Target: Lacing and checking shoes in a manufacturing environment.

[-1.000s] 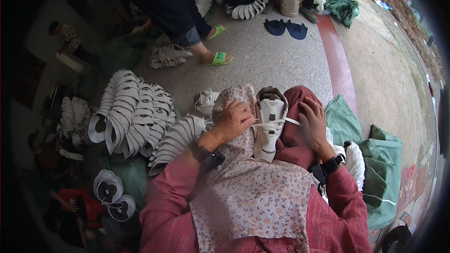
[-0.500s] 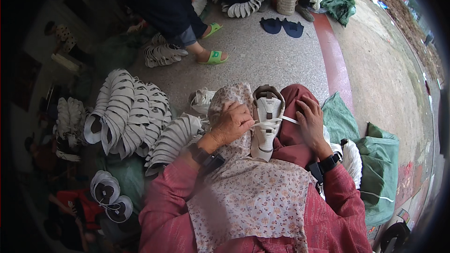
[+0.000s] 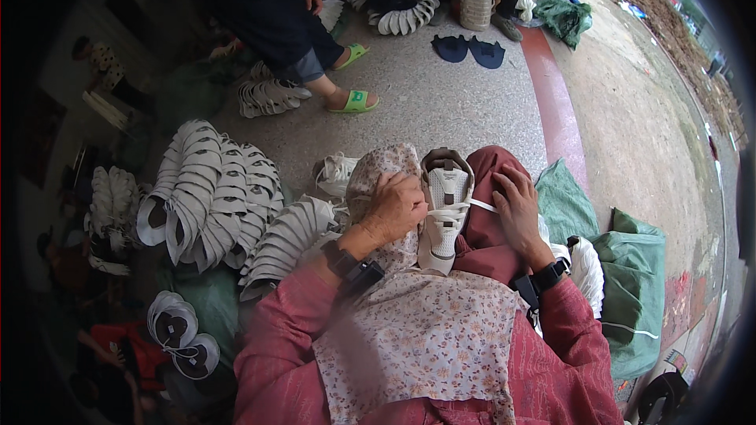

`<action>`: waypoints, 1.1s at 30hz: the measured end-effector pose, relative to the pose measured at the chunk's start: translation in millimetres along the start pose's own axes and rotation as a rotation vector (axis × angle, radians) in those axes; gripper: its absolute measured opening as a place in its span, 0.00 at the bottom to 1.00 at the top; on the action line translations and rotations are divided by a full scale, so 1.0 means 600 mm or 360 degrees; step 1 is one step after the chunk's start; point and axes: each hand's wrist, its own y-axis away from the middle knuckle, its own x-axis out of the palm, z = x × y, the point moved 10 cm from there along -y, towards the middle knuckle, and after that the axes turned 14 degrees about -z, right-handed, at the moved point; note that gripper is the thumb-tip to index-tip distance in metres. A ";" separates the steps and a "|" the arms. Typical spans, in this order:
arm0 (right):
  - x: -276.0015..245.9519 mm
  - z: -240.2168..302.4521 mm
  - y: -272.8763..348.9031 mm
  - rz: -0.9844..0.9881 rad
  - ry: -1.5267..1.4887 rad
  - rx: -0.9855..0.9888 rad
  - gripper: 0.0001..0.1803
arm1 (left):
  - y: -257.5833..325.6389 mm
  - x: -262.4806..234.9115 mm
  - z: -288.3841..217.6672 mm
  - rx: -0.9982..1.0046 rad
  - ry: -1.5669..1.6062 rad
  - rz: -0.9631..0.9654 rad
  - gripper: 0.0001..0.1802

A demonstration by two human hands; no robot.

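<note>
Resting between the knees on the person's lap, a white shoe upper (image 3: 442,216) lies toe away. Left hand (image 3: 394,208) presses its side, fingers curled around the edge. Right hand (image 3: 516,208) lies on the maroon trouser knee (image 3: 488,181), fingers pinching a white lace (image 3: 482,205). Stacked white uppers (image 3: 209,193) lie left.

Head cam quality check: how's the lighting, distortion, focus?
Head view: soft daylight, no hard shadows or glare; strong fisheye bend with a black rim, dimmest at the left edge; the white shoe upper between left hand and right hand is sharp, the far ground softer.
</note>
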 end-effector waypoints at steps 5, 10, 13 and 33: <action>0.004 -0.001 0.001 0.0002 0.0002 0.0001 0.21 | -0.007 0.022 0.007 0.0010 0.0027 0.0050 0.10; -0.005 0.019 -0.015 0.0049 0.0078 -0.0070 0.21 | -0.018 0.003 -0.009 0.0184 -0.0044 0.0009 0.07; -0.022 0.059 -0.037 -0.0002 0.0117 -0.0268 0.19 | -0.033 -0.025 0.007 0.0024 0.0231 0.0030 0.20; 0.100 0.151 -0.045 0.0610 -0.0774 -0.0273 0.09 | -0.039 0.016 0.002 0.0167 0.0631 0.0843 0.14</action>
